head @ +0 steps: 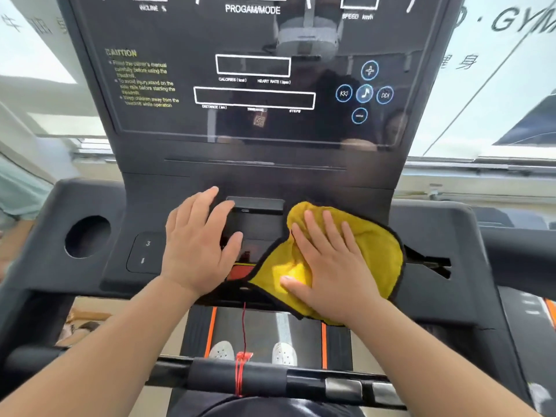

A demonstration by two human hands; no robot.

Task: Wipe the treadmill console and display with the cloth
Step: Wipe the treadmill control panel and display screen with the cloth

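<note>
On the console's [436,236] lower deck, right of centre, the right hand [331,266] presses flat on the yellow cloth [379,245]; the left hand [195,245] rests open alongside, empty. Keep even pressure and overlap strokes up to the display [255,85].

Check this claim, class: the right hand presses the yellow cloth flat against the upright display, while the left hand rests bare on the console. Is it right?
Not quite. The head view shows the right hand pressing the yellow cloth flat on the lower console, below the upright display, not against it. The left hand does rest bare on the console.
</note>
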